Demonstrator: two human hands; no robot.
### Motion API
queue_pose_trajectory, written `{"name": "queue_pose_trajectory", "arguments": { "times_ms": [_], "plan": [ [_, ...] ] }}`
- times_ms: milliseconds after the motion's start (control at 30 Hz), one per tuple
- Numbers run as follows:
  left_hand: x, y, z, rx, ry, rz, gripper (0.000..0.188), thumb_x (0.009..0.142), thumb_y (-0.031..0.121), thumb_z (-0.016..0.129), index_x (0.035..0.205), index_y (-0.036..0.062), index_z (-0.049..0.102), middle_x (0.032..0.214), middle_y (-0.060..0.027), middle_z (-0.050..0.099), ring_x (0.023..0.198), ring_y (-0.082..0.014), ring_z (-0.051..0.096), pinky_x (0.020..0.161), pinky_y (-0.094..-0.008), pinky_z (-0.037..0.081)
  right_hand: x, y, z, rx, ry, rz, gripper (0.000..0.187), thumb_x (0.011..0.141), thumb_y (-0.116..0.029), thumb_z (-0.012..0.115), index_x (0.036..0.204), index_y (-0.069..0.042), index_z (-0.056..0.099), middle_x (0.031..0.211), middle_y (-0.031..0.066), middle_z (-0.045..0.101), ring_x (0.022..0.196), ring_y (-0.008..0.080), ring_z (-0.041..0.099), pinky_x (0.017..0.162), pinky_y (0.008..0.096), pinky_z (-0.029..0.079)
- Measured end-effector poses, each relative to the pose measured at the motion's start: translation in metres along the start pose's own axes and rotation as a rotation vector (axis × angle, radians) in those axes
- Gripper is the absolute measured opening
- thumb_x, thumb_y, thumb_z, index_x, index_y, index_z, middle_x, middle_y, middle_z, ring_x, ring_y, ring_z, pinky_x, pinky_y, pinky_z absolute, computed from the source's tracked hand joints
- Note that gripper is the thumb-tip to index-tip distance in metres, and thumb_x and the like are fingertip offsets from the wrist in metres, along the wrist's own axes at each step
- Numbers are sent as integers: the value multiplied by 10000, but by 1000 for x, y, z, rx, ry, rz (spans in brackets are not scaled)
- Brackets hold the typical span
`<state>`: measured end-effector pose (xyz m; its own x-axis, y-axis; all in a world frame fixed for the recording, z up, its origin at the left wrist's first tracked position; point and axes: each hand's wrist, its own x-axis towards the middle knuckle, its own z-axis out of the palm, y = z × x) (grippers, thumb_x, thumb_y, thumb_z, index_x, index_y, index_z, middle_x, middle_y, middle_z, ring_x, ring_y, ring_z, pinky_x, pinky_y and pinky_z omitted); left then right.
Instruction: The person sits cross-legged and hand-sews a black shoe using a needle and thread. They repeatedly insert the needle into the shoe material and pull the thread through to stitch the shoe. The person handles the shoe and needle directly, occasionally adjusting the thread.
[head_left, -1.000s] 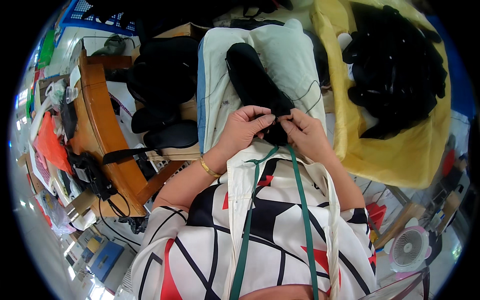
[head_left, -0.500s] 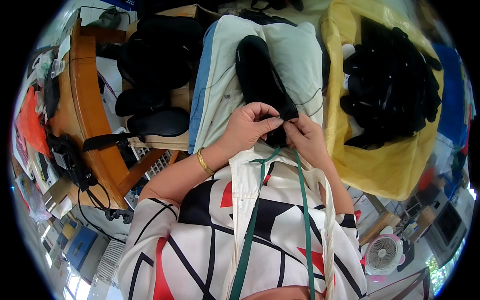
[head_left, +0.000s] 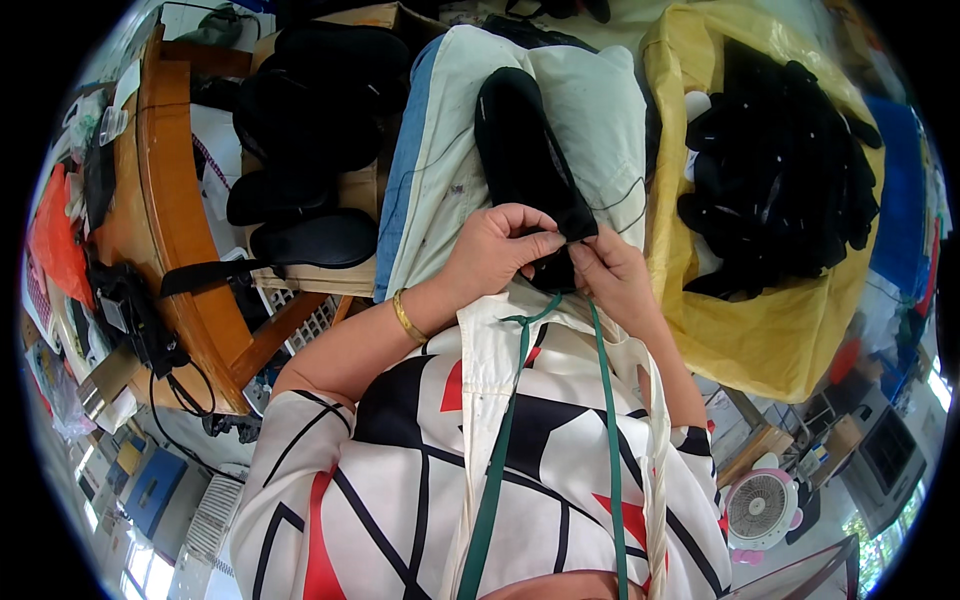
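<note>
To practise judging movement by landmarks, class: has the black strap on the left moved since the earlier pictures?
No: the strap still crosses the brown wooden furniture at about the same place.

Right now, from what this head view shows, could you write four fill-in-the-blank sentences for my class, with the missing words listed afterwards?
1. The shoe that the left hand and right hand pinch is ____ in colour.
2. The gold bracelet is on the person's ____ side.
3. The yellow liner around the heaped dark pieces is on the person's ____ side.
4. The apron ties are ____.

Missing words: black; left; right; green.
</note>
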<state>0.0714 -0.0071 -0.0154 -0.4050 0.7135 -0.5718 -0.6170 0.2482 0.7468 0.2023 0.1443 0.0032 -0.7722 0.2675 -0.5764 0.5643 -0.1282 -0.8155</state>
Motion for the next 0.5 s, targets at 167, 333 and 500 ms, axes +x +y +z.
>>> {"name": "queue_pose_trajectory", "arguments": {
  "times_ms": [167,333,500],
  "plan": [
    [1,0,-2,13,-38,-46,164,896,146,746,1017,40,710,809,7,671,618,-38,568,548,-179,475,1,-16,12,102,48,-17,187,964,-34,563,1150,-44,571,800,14,617,654,87,572,600,240,482],
    [0,-2,-3,57,-54,-58,151,922,161,714,1020,49,691,816,15,666,637,-34,576,564,-175,482,14,-27,-15,-48,-150,-15,348,886,40,545,1219,-54,583,855,43,633,703,98,591,634,268,501],
    [-5,1,-2,88,-93,-81,141,947,159,671,1028,50,633,858,-1,666,713,-47,610,588,-186,497,32,-40,-27,-776,90,-560,367,796,-54,689,1148,-156,677,852,88,554,763,336,598,657,394,506]
  ]
}}
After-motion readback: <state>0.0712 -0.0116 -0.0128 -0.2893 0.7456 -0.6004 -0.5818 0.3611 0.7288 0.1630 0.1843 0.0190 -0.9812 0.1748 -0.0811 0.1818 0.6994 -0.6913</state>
